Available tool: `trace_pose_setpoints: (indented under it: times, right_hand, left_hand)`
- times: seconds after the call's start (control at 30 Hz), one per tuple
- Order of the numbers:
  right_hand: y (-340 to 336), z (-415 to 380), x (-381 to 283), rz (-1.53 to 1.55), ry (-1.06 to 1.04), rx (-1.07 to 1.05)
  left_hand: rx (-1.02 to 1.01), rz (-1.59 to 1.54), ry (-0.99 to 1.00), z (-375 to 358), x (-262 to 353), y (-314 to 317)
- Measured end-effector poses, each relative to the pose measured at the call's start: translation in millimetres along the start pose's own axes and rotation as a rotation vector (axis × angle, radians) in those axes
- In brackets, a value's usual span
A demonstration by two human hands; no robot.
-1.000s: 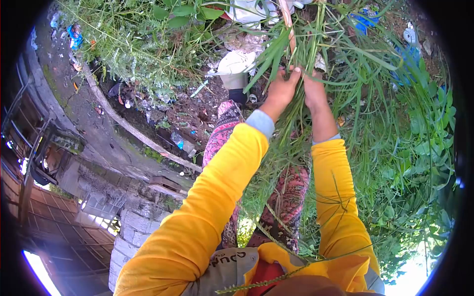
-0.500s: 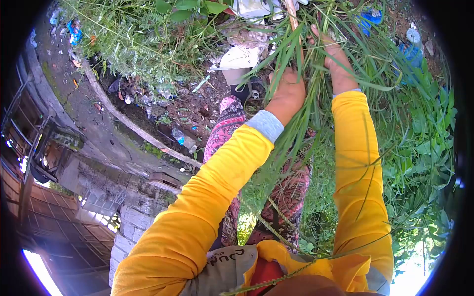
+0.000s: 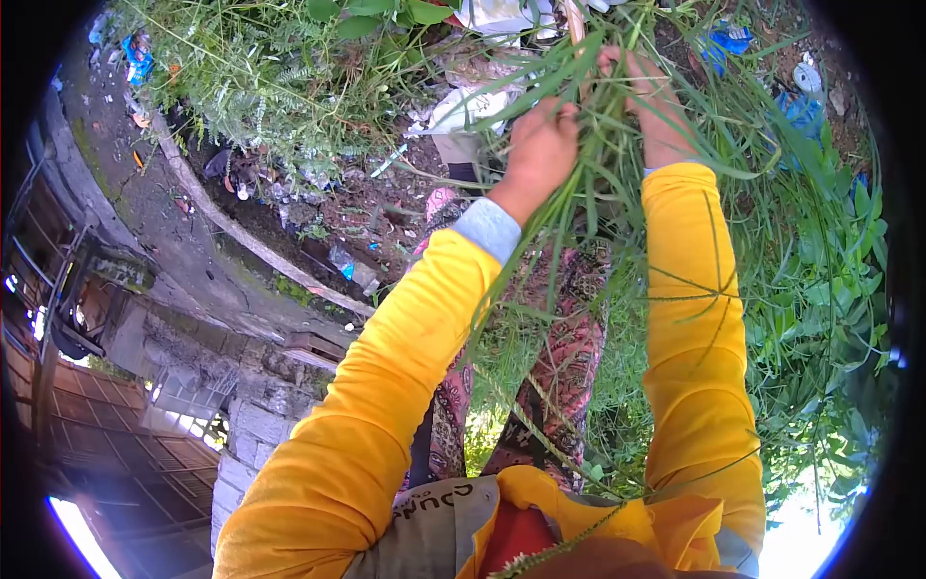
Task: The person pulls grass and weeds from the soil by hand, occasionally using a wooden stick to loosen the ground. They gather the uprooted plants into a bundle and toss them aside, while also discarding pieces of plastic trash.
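Observation:
A bunch of long green grass [image 3: 606, 130] hangs between my two hands at the top middle of the head view. My left hand [image 3: 540, 150], at its left side, is closed with the fingers curled into the blades. On the other side, my right hand [image 3: 656, 101] wraps around the grass, its fingers partly hidden by blades. A pale stick [image 3: 576, 21] rises just above the bunch, and its lower end disappears behind the grass. Loose blades hang down over my legs and across the right yellow sleeve [image 3: 693, 289].
Crumpled white plastic [image 3: 473, 108] lies left of the hands, beside my foot. Blue litter [image 3: 725, 43] lies at upper right. Leafy plants [image 3: 820, 280] grow along the right. A curved concrete edge [image 3: 222, 217] and a stone block wall [image 3: 253, 434] border the left side.
My left hand has moved up and a little left along the grass, its fingers now curled into the blades. My right hand has shifted slightly and stays at the bunch.

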State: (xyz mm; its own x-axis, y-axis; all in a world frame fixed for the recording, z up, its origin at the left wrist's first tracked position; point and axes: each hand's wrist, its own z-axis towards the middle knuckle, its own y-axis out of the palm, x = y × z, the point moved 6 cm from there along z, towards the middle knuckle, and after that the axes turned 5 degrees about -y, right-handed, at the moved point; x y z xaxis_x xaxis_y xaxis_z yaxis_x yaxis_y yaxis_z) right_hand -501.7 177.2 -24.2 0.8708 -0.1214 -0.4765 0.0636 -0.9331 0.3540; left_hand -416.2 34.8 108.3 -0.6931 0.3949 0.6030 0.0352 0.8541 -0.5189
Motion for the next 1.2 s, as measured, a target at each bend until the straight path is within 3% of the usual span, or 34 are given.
trace_pose_setpoints:
  times: [0.07, 0.13, 0.23, 0.27, 0.3, 0.4, 0.47, 0.5, 0.63, 0.67, 0.73, 0.77, 0.87, 0.9, 0.97, 1.0, 1.07, 1.2]
  right_hand:
    - [-39, 7, 6, -0.075, 0.008, -0.042]
    - [-95, 34, 28, -0.17, 0.036, -0.109]
    - [-122, 35, 16, -0.476, 0.056, -0.026]
    - [-107, 26, 7, -0.467, 0.104, -0.008]
    - [-79, 13, -6, -0.458, 0.15, 0.011]
    - [-73, 9, 6, -0.373, 0.208, 0.115]
    - [-77, 11, 18, -0.3, 0.173, 0.102]
    - [-73, 6, 20, -0.321, 0.194, 0.207]
    - [-75, 8, 27, -0.326, 0.116, 0.216]
    - [-74, 7, 30, -0.295, 0.111, 0.212]
    - [-73, 6, 32, -0.208, 0.102, 0.203]
    - [-73, 7, 32, -0.16, 0.099, 0.193]
    - [-66, 7, 32, -0.039, 0.096, 0.161]
    - [-54, -1, 23, -0.135, 0.094, 0.164]
    - [-41, 1, 30, 0.116, 0.15, 0.077]
    - [-34, 1, 33, 0.239, 0.179, 0.034]
    - [-18, 7, 34, 0.225, 0.252, 0.18]
    - [23, 14, 31, 0.294, 0.115, 0.236]
  left_hand:
    - [-0.259, -0.105, -0.415, 1, -80, 38]
    - [-0.321, -0.095, -0.502, -4, -118, 50]
    - [-0.118, -0.048, -0.21, -3, -102, 63]
    - [-0.021, -0.067, -0.086, -3, -104, 72]
    - [-0.049, -0.05, -0.038, -1, -80, 68]
    - [-0.141, -0.239, -0.035, 21, -68, 103]
    - [-0.263, -0.165, -0.258, 34, -76, 123]
    - [-0.324, -0.127, -0.37, 35, -79, 130]
    - [-0.133, -0.081, -0.108, 13, -56, 78]
    - [-0.132, -0.02, -0.131, 9, -66, 68]
    - [-0.192, 0.161, -0.103, -11, -51, -3]
    - [-0.14, 0.233, -0.2, -17, -56, -36]
    - [-0.009, 0.453, -0.027, -13, -56, -152]
    - [0.012, 0.609, -0.085, -1, -65, -187]
    - [0.034, 0.712, -0.033, 22, -68, -248]
    - [0.016, 0.815, -0.133, 30, -57, -263]
    - [-0.125, 0.905, 0.01, 42, -56, -266]
    - [-0.276, 0.727, -0.113, 26, -58, -224]
